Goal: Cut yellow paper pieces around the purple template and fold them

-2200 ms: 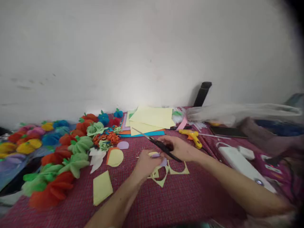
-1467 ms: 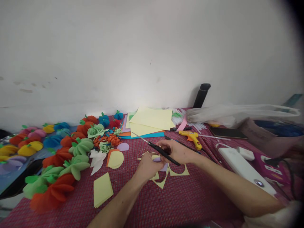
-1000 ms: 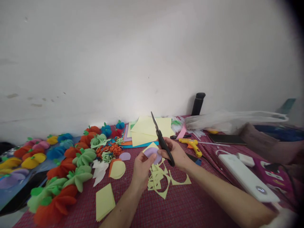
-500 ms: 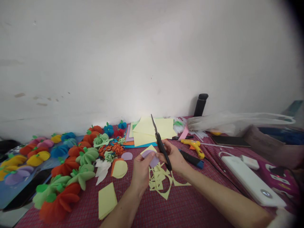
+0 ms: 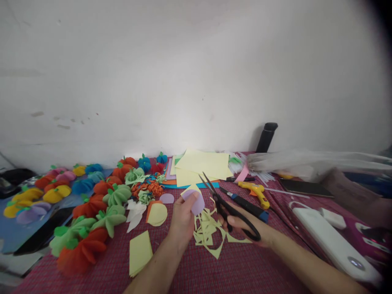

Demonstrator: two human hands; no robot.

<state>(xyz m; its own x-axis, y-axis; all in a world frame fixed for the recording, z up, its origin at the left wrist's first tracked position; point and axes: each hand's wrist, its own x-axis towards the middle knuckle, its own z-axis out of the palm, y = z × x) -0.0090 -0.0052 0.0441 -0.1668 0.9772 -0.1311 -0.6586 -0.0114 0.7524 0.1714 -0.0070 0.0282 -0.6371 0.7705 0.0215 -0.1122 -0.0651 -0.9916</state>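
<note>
My left hand (image 5: 183,216) pinches a rounded purple paper piece (image 5: 197,203) together with pale yellow paper (image 5: 192,188) behind it. In my right hand (image 5: 240,220) are black-handled scissors (image 5: 225,204), their blades parted and pointing up and away, apart from the paper. Beneath the hands lie curved yellow paper offcuts (image 5: 208,230). Left of my left hand rest rounded yellow paper pieces (image 5: 157,215) over orange ones, a small purple half-round (image 5: 167,198) and a stack of yellow rectangles (image 5: 140,253).
Colourful paper pumpkins (image 5: 88,206) crowd the left side. Yellow sheets (image 5: 205,163) lie at the back by the wall. To the right are a blue-black cutter (image 5: 246,204), a yellow glue gun (image 5: 254,190), a white power bank (image 5: 330,241) and a black bottle (image 5: 267,137).
The scissors have swung away from the paper, down and right with my right hand, and their blades have opened. My left hand keeps the purple and yellow paper, now more fully visible.
</note>
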